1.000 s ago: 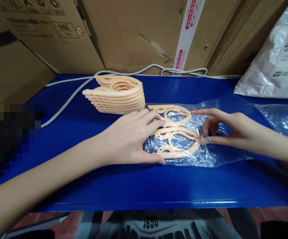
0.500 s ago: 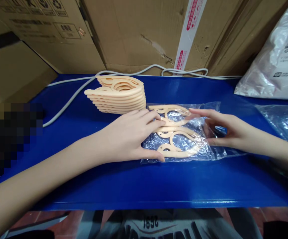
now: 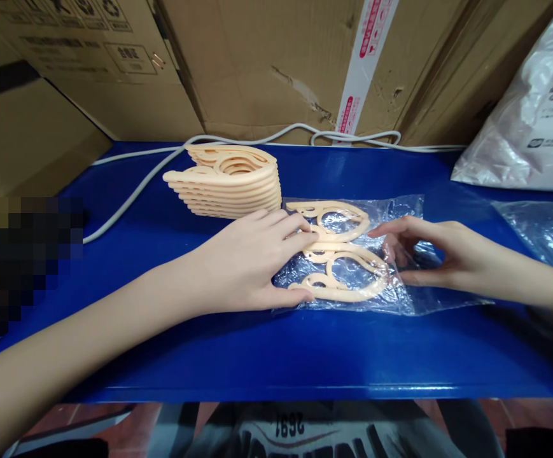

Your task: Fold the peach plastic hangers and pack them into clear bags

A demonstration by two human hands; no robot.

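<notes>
Peach plastic pieces with curved cut-outs, resembling folding hangers [image 3: 347,296], lie flat with a clear plastic bag [image 3: 414,299] on the blue table. The plastic glints over their right ends; I cannot tell if it covers them fully. My left hand [image 3: 252,261] rests across their left side, fingertips on the middle part and thumb apart on the lower edge. Around the right end of the pieces, my right hand [image 3: 433,251] is curved at the bag, thumb and fingers apart, gripping nothing visible. A neat stack of matching pieces [image 3: 228,184] stands behind my left hand.
A white cable [image 3: 133,203] runs along the back of the blue table [image 3: 276,356]. Cardboard boxes [image 3: 266,70] wall the rear and left. A white labelled package [image 3: 519,127] stands at the back right, near another clear bag [image 3: 543,229].
My right hand has drawn back slightly to the right, its index finger off the upper piece. The lower piece's left tip now shows by my left thumb. The stack stays put.
</notes>
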